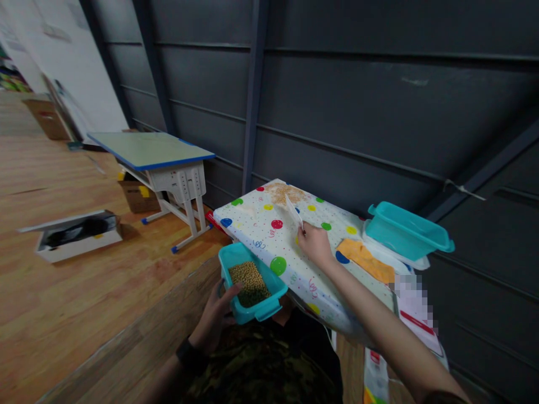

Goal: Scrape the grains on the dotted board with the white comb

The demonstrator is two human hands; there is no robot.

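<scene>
My left hand (215, 315) grips the near left side of a teal plastic container (269, 307), its thumb over the rim. Yellowish beans (248, 274) lie in it, with darker green ones at the near end. The container is held against the front edge of a table with a dotted tablecloth (256, 221). Above the cloth, my right hand (315, 242) is closed on a thin white flat piece, like a card or scraper (293, 213), tilted on edge. Just beyond its tip, a spread of small tan grains (286, 194) covers the table's far corner.
An orange cloth (365, 259) lies right of my right forearm. Behind it stands another teal container (408, 230) on a white lid. A paper with a red pen (416, 322) is at the right end. To the left are a school desk (155, 150) and an open white box (80, 238).
</scene>
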